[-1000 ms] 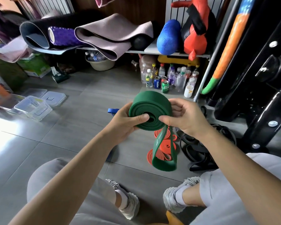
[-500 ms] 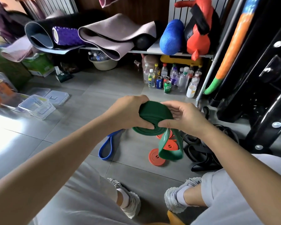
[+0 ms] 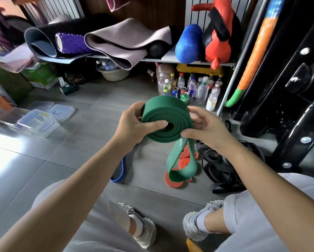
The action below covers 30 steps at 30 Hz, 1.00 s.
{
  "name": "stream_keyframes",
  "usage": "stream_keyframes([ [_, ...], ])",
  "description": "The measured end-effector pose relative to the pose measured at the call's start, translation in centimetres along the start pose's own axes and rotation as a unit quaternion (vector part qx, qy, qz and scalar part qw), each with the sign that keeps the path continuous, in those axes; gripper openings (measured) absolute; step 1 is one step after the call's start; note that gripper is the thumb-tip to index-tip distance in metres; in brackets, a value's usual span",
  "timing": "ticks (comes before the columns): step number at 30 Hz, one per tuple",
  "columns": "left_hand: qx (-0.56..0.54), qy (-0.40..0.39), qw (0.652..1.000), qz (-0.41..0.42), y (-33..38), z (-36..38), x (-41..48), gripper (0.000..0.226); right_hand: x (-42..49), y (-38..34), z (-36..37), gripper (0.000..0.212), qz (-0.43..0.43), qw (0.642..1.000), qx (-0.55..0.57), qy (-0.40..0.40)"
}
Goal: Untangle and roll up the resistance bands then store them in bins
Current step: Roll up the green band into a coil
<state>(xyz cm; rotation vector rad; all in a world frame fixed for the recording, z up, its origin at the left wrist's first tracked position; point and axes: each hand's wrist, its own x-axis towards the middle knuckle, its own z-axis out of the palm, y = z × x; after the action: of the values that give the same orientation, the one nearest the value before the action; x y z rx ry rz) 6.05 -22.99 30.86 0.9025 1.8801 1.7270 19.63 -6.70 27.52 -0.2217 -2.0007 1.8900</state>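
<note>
Both hands are gripping the green band (image 3: 167, 113): the left hand (image 3: 132, 124) is pinching the rolled coil, thumb pressing beside its centre hole, while the right hand (image 3: 207, 131) is pinching the rim where the loose tail (image 3: 181, 170) leaves. That tail is hanging straight down below the right hand, over the orange bands (image 3: 174, 180) on the floor (image 3: 80, 151). The clear bins (image 3: 38, 122) are sitting well apart, on the left hand's side.
</note>
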Motion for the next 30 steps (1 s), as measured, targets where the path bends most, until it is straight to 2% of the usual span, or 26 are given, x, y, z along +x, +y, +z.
stream_keyframes([
  [2, -0.086, 0.010, 0.996, -0.013, -0.8, 0.6, -0.3, 0.050, -0.1, 0.1, 0.3, 0.057, -0.004, 1.000, 0.029, 0.005],
  [4, -0.165, -0.002, 0.986, -0.037, -1.6, 1.3, -0.7, 0.037, -0.2, 0.2, 0.5, 0.053, -0.007, 0.998, 0.056, 0.014],
  [7, -0.199, -0.057, 0.975, -0.081, -2.1, 1.4, -1.3, 0.036, -0.3, 0.2, 0.6, 0.047, -0.005, 0.998, 0.051, 0.023],
  [9, -0.079, -0.081, 0.989, -0.091, -1.6, 0.9, -1.1, 0.051, -0.3, 0.3, 0.4, 0.046, 0.002, 0.999, 0.028, 0.021],
  [11, 0.138, -0.095, 0.985, -0.045, -0.6, 0.1, -0.4, 0.071, -0.2, 0.3, 0.2, 0.048, 0.012, 1.000, -0.017, 0.006],
  [12, 0.234, -0.117, 0.965, -0.008, 0.0, -0.1, -0.1, 0.081, -0.1, 0.3, 0.2, 0.050, 0.017, 0.999, -0.048, -0.005],
  [14, 0.384, -0.182, 0.904, 0.041, 1.2, -0.2, 0.3, 0.092, 0.0, 0.2, 0.6, 0.051, 0.022, 0.993, -0.113, -0.030],
  [15, 0.444, -0.207, 0.871, 0.046, 1.6, 0.0, 0.4, 0.088, 0.0, 0.1, 0.9, 0.050, 0.023, 0.989, -0.141, -0.039],
  [17, 0.537, -0.232, 0.810, 0.042, 2.0, 0.6, 0.6, 0.064, 0.1, -0.1, 1.6, 0.051, 0.027, 0.983, -0.174, -0.044],
  [18, 0.563, -0.233, 0.791, 0.044, 2.0, 0.8, 0.6, 0.053, 0.1, -0.1, 1.8, 0.052, 0.033, 0.982, -0.181, -0.039],
  [19, 0.570, -0.230, 0.787, 0.048, 1.8, 0.9, 0.6, 0.047, 0.0, 0.0, 1.9, 0.056, 0.039, 0.982, -0.183, -0.034],
  [21, 0.533, -0.217, 0.816, 0.048, 1.2, 0.7, 0.6, 0.045, -0.1, 0.1, 1.8, 0.064, 0.042, 0.987, -0.153, -0.031],
  [24, 0.419, -0.183, 0.889, 0.012, 0.4, -0.2, 0.3, 0.047, -0.4, 0.2, 1.3, 0.070, 0.036, 0.995, -0.092, -0.025],
  [27, 0.266, -0.137, 0.954, -0.032, -0.6, -1.3, 0.0, 0.043, -0.8, 0.4, 0.5, 0.066, 0.044, 0.997, -0.069, -0.005],
  [30, 0.138, -0.079, 0.986, -0.056, -1.2, -1.8, -0.2, 0.037, -1.1, 1.2, -0.1, 0.055, 0.053, 0.996, -0.060, 0.025],
])
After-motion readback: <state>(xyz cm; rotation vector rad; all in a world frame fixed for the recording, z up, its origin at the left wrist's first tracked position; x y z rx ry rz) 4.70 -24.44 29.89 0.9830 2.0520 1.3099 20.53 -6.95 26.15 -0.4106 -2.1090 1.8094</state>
